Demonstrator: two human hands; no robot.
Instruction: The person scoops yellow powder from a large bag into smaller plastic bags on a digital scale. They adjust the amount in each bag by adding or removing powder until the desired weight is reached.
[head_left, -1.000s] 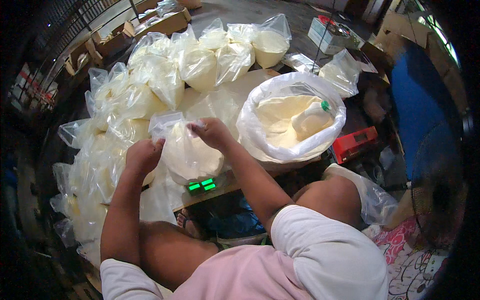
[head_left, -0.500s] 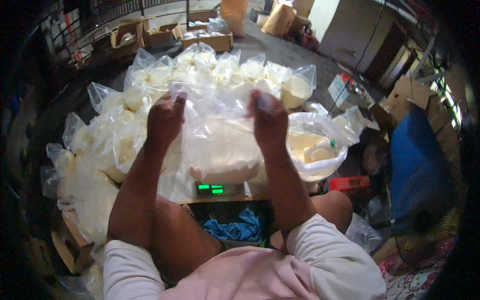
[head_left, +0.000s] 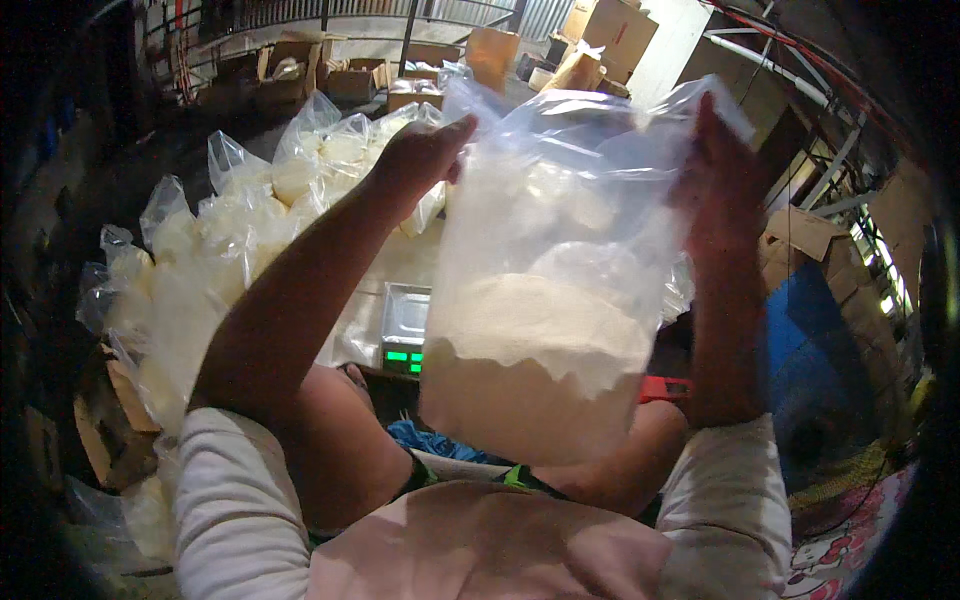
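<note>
A large clear plastic bag (head_left: 540, 330), about half full of pale cream powder, hangs upright between my two hands. My left hand (head_left: 425, 165) pinches its upper left corner. The upper right corner is gripped by my right hand (head_left: 712, 185), which is slightly blurred. Below and left of the bag, a digital scale (head_left: 405, 318) shows a bare metal pan and a lit green display. The bag hangs apart from the scale, over my lap, and hides much of what lies behind it.
Several filled clear bags (head_left: 235, 235) are heaped from the left side to the back. Cardboard boxes (head_left: 350, 80) stand on the far floor. A red object (head_left: 665, 388) peeks out behind the bag. To the right are a blue sheet (head_left: 815, 330) and flattened cardboard (head_left: 830, 240).
Both hands have lifted the powder bag off the scale, bringing it up, right and closer to me. The scale's pan now shows. The view has shifted somewhat.
</note>
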